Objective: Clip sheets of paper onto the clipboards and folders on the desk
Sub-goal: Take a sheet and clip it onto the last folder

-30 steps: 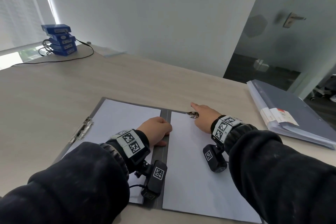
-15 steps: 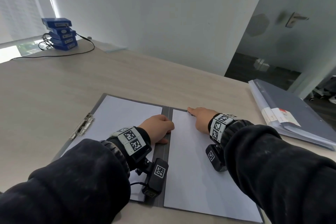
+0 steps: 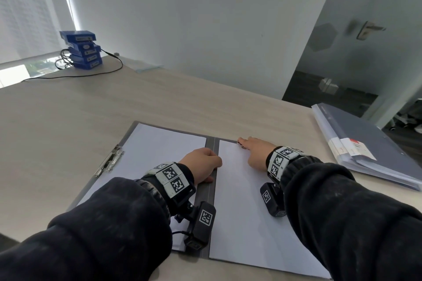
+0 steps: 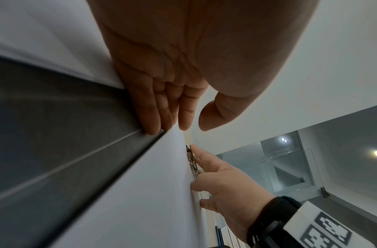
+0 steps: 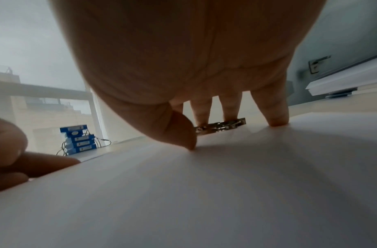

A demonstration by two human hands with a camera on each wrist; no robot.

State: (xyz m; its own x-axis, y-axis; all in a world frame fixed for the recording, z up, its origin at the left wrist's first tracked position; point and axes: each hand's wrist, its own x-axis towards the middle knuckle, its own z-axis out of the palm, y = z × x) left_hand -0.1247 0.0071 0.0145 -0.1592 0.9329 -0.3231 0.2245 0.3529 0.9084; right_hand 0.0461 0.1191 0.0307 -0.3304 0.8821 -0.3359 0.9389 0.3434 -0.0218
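Observation:
A grey folder [image 3: 211,189] lies open on the desk in front of me. A white sheet [image 3: 159,148] on its left half sits under a metal clip [image 3: 109,161] at the left edge. A second white sheet [image 3: 239,223] covers the right half. My left hand [image 3: 205,162] rests on the spine, its fingers [image 4: 153,120] straight against the right sheet's inner edge. My right hand [image 3: 253,150] lies at that sheet's far edge. There its fingers [image 5: 202,110] press on a second metal clip [image 5: 220,126], while the thumb tip and little finger touch the paper.
A stack of grey folders [image 3: 370,143] with a label lies at the right edge of the desk [image 3: 68,121]. Blue boxes [image 3: 82,50] with a black cable [image 3: 91,74] stand at the far left corner. A white wall and a glass door [image 3: 365,41] rise behind the desk.
The right hand has slid a little along the far edge of the right sheet and now covers most of the clip. The left hand has stayed on the spine.

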